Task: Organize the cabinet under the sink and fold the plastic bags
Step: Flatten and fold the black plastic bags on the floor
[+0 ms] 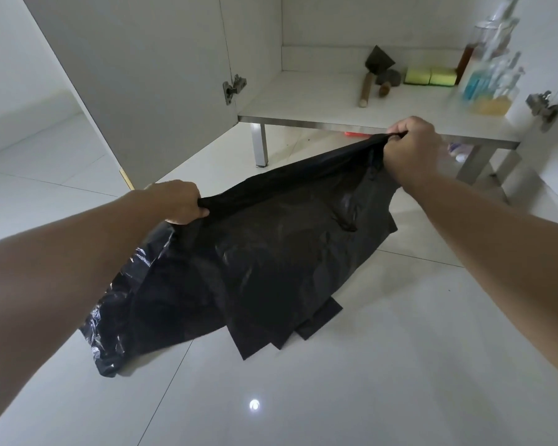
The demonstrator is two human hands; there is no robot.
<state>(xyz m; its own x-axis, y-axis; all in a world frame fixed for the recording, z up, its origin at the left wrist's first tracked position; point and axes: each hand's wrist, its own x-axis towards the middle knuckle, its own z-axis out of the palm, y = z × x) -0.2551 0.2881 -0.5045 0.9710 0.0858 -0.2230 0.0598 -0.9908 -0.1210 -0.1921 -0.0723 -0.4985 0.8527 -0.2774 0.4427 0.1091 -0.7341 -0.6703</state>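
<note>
Both hands [178,201] gripping black bag [271,252]

White tile floor [384,365]: black plastic bags [258,317] lie flat on it. Cabinet shelf [303,101]: two yellow sponges [429,76], wooden-handled brushes [372,83], blurred bottles [490,82] at right.

Both arms reach forward, left hand [181,202] and right hand [411,144] fisted, gripping

A large black plastic bag [271,252] hangs stretched out, its lower edge draping onto the near white floor.
</note>
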